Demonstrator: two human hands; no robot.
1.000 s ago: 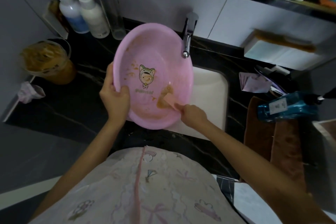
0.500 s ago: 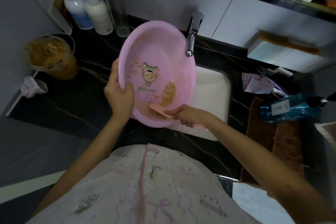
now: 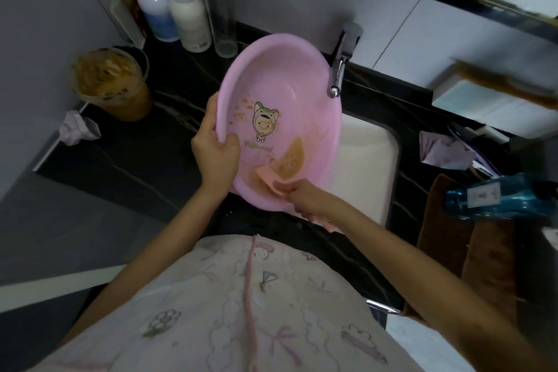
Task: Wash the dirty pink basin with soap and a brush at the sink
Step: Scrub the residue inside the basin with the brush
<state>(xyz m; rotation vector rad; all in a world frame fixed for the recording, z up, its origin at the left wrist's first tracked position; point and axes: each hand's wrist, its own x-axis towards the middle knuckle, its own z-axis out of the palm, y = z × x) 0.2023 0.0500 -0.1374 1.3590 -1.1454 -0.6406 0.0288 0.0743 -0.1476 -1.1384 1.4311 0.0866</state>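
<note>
Above the left edge of the white sink [image 3: 368, 160], just under the faucet [image 3: 339, 69]: one pink basin [image 3: 280, 93], which we hold tilted, open side turned up toward us and lower rim hanging over the dark counter [image 3: 151, 154]. We judge the tilt has two uses: it shows us the soiled floor, and it lets loosened muck slide toward the sink.

Item, soil: an orange-brown smear [image 3: 291, 158] low on the right of the basin's inside, and small specks [image 3: 241, 109] left of the printed cartoon figure [image 3: 262, 121].

Item, left hand [image 3: 216, 154]: it grips the basin's left rim. The thumb is hooked over inside, one finger lies along the rim above, and the other fingers are curled behind the wall, out of sight. The forearm rises from below with the wrist roughly in line. We read this as the steadying hold against the push of scrubbing.

Item, right hand [image 3: 305, 196]: the fingers are curled round the handle of a flat peach-pink brush [image 3: 267, 180], whose butt end pokes out beneath the wrist. Its head lies against the basin's lower wall, just under the smear. We cannot make out any bristles. The forearm comes in from the lower right, across the sink's front edge.

Item, presumed soap: two pump bottles [image 3: 172, 12] stand upright at the back left, well apart from the basin. No lather shows, so we judge that soaping is not yet done.
</note>
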